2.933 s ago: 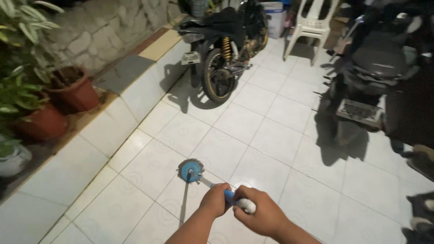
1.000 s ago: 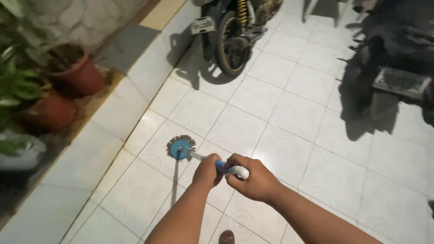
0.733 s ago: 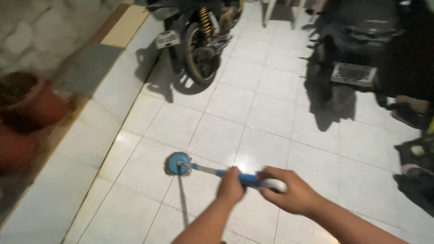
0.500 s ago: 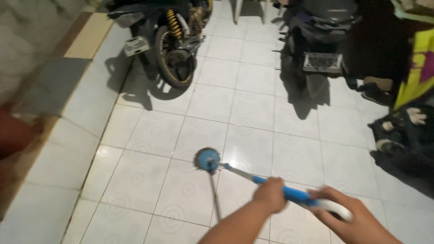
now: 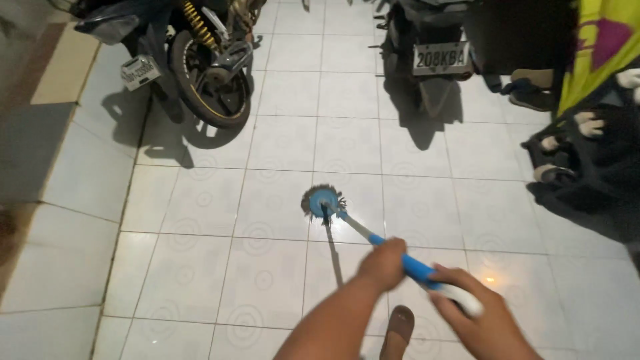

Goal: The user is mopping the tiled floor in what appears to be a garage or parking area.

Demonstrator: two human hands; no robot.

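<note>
You are gripping the blue-and-white plastic mop handle with both hands closed around it, left hand lower and nearer the round blue mop head, which is resting on the white tiled floor up-left of your right hand.

— Where are the hands?
— Both low in view, arms reaching forward. The left hand is further out, fingers curled shut in a grip, knuckles up, its forearm running down to the bottom edge.
— And the right?
— The right hand sits closer to the body, also clenched in a grip, its wrist leaving the frame at the lower right
</note>
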